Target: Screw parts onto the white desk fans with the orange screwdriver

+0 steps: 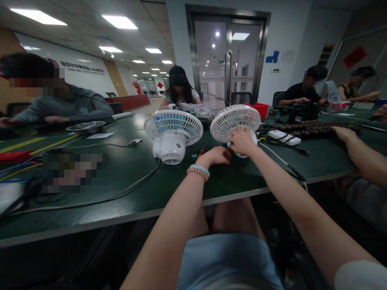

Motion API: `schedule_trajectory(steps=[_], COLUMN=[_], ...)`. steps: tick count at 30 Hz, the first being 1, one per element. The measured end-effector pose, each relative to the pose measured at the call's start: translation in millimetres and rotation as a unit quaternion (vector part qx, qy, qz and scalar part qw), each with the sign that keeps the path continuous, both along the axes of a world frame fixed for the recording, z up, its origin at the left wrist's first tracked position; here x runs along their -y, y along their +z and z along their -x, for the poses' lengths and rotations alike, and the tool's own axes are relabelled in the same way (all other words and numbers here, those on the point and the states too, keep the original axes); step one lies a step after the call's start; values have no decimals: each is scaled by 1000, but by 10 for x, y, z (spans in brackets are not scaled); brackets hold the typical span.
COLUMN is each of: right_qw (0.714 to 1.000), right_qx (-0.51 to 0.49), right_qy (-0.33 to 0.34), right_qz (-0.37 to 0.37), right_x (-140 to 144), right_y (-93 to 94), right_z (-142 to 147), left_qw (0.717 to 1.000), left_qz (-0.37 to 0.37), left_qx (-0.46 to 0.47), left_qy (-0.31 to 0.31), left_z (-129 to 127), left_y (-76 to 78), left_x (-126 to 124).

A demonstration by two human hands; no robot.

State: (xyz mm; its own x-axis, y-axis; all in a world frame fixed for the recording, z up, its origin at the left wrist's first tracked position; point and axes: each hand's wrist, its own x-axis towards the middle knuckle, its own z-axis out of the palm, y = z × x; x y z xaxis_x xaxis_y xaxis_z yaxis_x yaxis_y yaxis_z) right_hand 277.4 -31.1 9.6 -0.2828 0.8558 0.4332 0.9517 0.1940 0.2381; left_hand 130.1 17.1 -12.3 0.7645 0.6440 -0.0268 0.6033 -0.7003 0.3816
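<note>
A white desk fan lies tilted on the green table, its round grille facing away. My right hand is closed against its rear housing, fingertips at the grille. A small teal-tipped piece shows beside that hand's thumb; what it belongs to is hidden. Just below and to the left, my left hand is near the fan's base with curled fingers; anything in them is hidden. A second white fan sits to the left, apart from both hands. Between the fans lie an orange-handled tool and a small teal piece.
A grey cable runs from the left fan across the green table. On the right are a white power strip, a cord and a co-worker's arm. A red bin stands behind. Other people sit around the table.
</note>
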Motion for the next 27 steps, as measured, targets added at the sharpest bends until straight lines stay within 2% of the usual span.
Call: schedule_trajectory(steps=[4, 13, 19, 22, 27], right_qw=[1000, 1000, 1000, 1000, 1000], right_qx=[1, -4, 1, 0, -4], right_qy=[1, 5, -2, -3, -2], right_qz=[3, 5, 10, 11, 10], right_x=[4, 17, -1, -7, -4], right_y=[6, 11, 3, 3, 10], right_z=[-2, -7, -9, -6, -8], left_qw=[999, 992, 971, 956, 939], left_qz=[43, -120, -208, -233, -235], left_qx=[14, 28, 104, 161, 237], left_qy=[18, 20, 61, 80, 80], left_z=[19, -5, 7, -5, -32], left_y=[5, -58, 31, 63, 47], left_x=[20, -2, 54, 81, 80])
